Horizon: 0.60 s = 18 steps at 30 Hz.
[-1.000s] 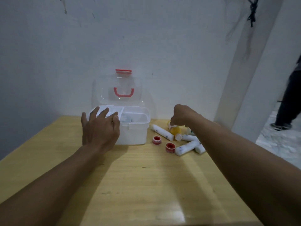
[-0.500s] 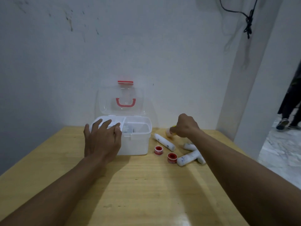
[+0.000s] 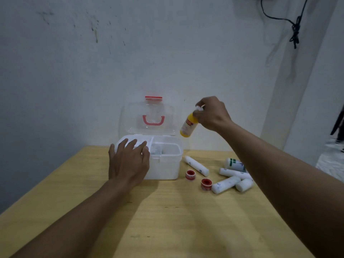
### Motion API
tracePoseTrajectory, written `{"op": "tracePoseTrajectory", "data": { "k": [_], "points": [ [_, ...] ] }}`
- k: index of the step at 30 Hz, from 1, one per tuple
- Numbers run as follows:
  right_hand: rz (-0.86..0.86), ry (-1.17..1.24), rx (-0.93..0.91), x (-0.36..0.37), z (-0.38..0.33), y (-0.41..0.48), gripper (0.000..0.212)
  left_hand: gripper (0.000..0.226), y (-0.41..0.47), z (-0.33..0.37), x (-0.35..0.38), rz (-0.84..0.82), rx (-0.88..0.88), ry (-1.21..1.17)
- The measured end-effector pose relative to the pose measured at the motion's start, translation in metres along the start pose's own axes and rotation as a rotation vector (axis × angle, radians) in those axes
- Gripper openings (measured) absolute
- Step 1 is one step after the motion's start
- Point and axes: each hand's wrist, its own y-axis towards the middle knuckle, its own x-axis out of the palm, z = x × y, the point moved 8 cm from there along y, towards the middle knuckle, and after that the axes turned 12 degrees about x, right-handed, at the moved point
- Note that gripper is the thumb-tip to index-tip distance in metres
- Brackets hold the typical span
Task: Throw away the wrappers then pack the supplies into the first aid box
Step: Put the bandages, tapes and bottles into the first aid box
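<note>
The white first aid box (image 3: 167, 169) stands open on the wooden table, its clear lid (image 3: 149, 118) with a red handle upright against the wall. My left hand (image 3: 128, 162) rests flat on the box's front left corner, fingers spread. My right hand (image 3: 212, 113) holds a yellow bottle (image 3: 188, 126) by its white cap, hanging tilted in the air just right of the lid, above the box's right edge. To the right of the box lie several white bandage rolls (image 3: 197, 163), two red tape rolls (image 3: 190, 175) and a white bottle with a green label (image 3: 235, 163).
The wooden table (image 3: 167, 220) butts against a pale wall. Its right edge runs close past the loose supplies. A black cord (image 3: 294, 32) hangs on the wall at top right. A person's legs (image 3: 339, 127) show at the far right on the floor.
My right hand has lifted the yellow bottle off the table and carried it up and left towards the box. My left hand stays on the box.
</note>
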Motion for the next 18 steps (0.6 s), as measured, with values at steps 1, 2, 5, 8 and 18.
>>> {"op": "tracePoseTrajectory", "data": {
  "k": [1,2,5,8,18],
  "points": [
    [-0.018,0.011,-0.021,0.002,-0.009,0.0,0.029,0.059,0.0,0.0,0.0,-0.004,0.003,0.004],
    [-0.043,0.018,-0.033,0.007,-0.017,0.0,0.03,0.059,0.0,0.0,0.001,-0.008,0.005,0.008],
    [-0.123,-0.009,-0.056,0.028,-0.034,-0.002,0.029,0.058,0.0,0.001,0.0,-0.01,0.009,0.012],
    [-0.192,-0.13,-0.085,0.056,-0.039,-0.006,0.031,0.056,0.0,0.001,-0.001,-0.005,0.012,0.006],
    [-0.295,-0.38,-0.097,0.134,-0.018,-0.012,0.031,0.053,0.0,0.002,-0.003,0.042,0.026,-0.009]
  ]
}}
